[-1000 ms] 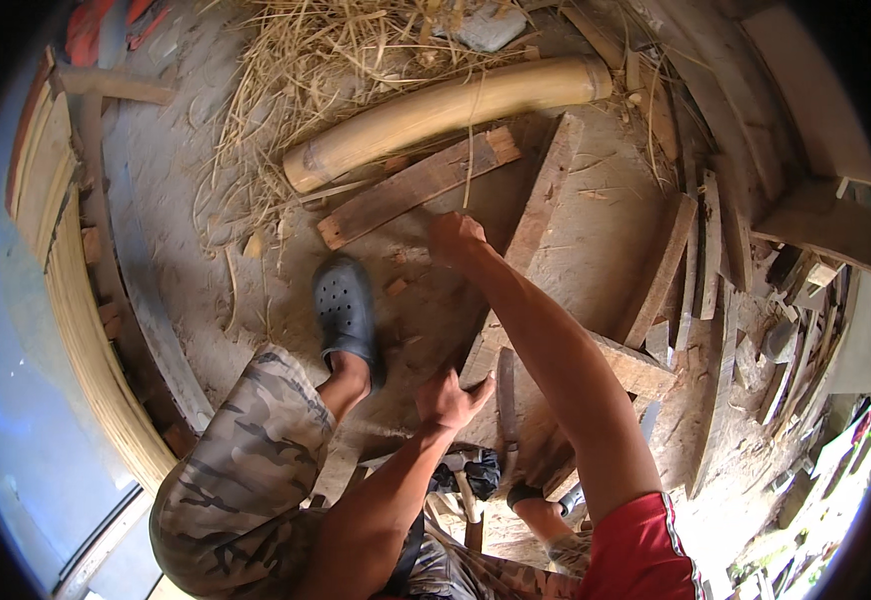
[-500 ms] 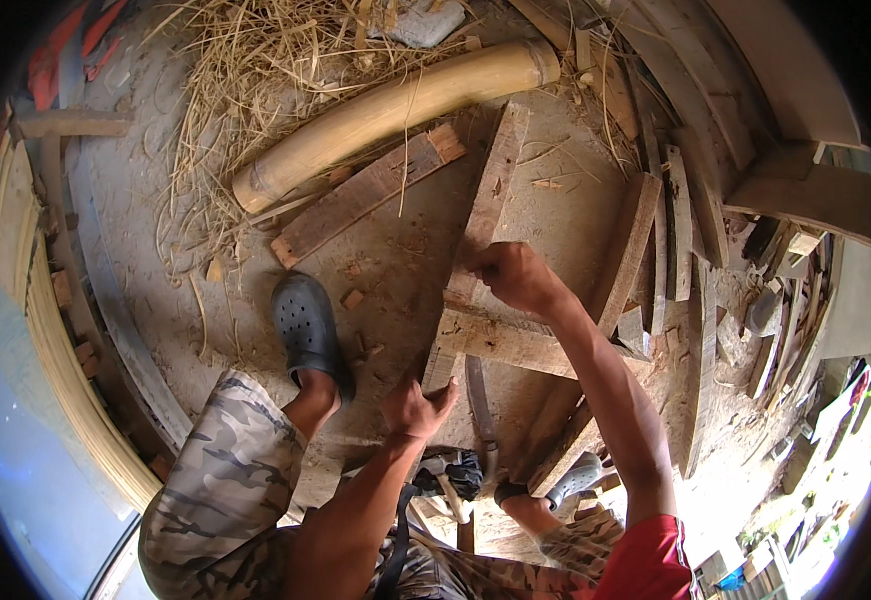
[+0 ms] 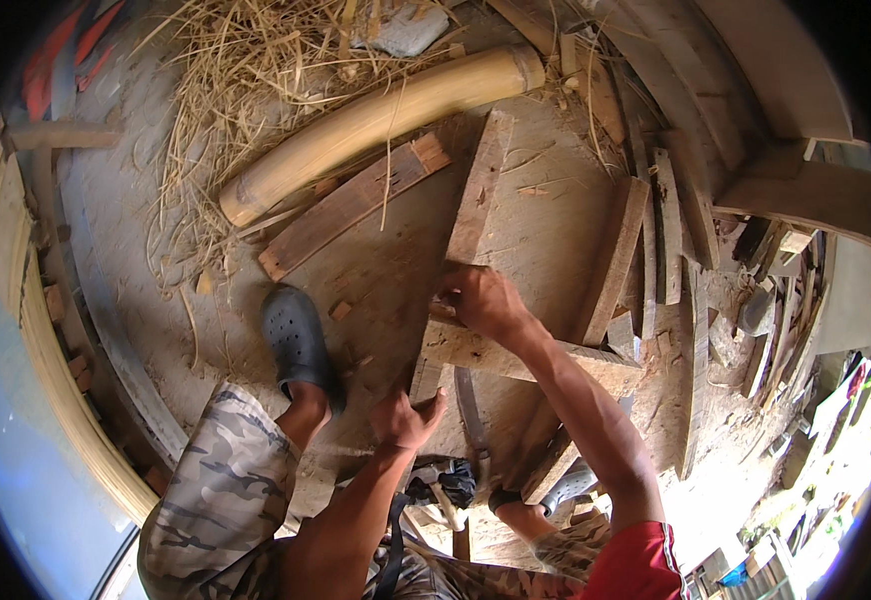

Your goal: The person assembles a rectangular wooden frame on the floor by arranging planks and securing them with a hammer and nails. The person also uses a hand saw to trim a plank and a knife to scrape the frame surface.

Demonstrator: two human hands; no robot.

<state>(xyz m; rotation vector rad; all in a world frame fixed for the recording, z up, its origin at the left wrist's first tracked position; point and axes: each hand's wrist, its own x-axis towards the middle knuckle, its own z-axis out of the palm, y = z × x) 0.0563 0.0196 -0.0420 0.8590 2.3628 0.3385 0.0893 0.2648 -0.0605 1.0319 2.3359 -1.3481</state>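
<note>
A long wooden beam (image 3: 476,190) runs away from me across the middle. A shorter wooden crosspiece (image 3: 516,356) meets it at an angle and extends right. My right hand (image 3: 486,303) is closed at the beam, just beyond this joint, with its fingers curled together; whatever is between them is hidden. My left hand (image 3: 409,418) grips the near part of the beam, thumb stretched out on the right side and the other fingers partly hidden. Below the beam, between my legs, lie a hammer-like tool (image 3: 446,505) and a dark bundle (image 3: 456,480).
A thick bamboo pole (image 3: 376,125) and a brown board (image 3: 351,205) lie ahead, beside a heap of straw-like strips (image 3: 246,90). Another timber (image 3: 618,260) and stacked planks (image 3: 671,225) stand at right. My dark clog (image 3: 296,335) rests on the floor at left.
My right hand has come nearer to me along the beam, toward the crosspiece. The left hand keeps its place on the beam. The whole view has shifted slightly.
</note>
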